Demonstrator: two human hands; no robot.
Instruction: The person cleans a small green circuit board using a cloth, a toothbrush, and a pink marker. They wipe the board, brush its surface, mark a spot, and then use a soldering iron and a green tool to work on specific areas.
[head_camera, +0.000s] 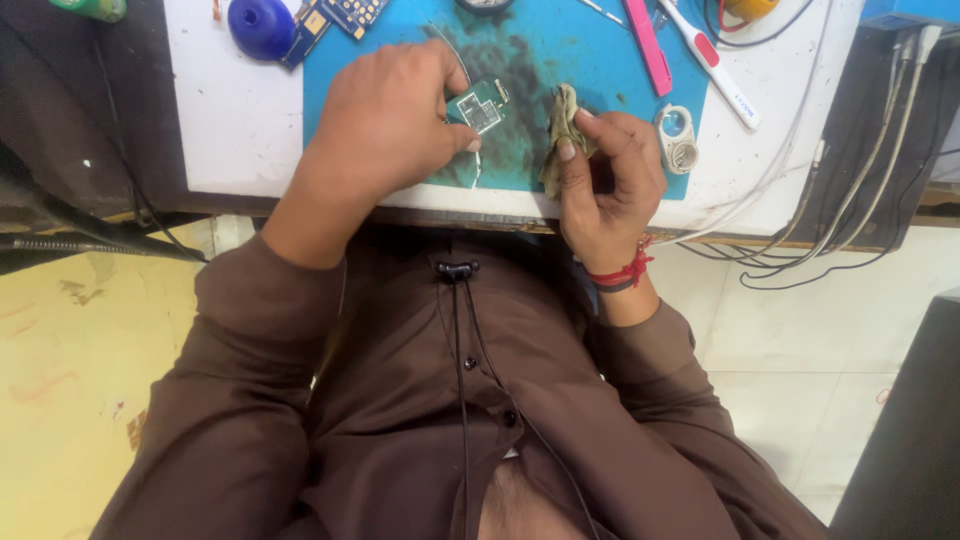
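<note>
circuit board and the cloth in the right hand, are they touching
Apart. The head view shows a strip of blue mat between the circuit board in the left hand and the cloth in the right hand.

Hands: two, left hand (385, 120) at 11 o'clock, right hand (605, 175) at 1 o'clock. Small green circuit board (480, 108): one, at 12. Blue circuit boards (335, 15): two, at 11. Soiled cloth (560, 125): one. Blue work mat (560, 50): one. Pink tool (648, 45): one, at 1. White pen-shaped tool (715, 65): one. Loupe (677, 138): one. Blue rounded bottle (260, 25): one. Red wristband (622, 272): one.
</note>
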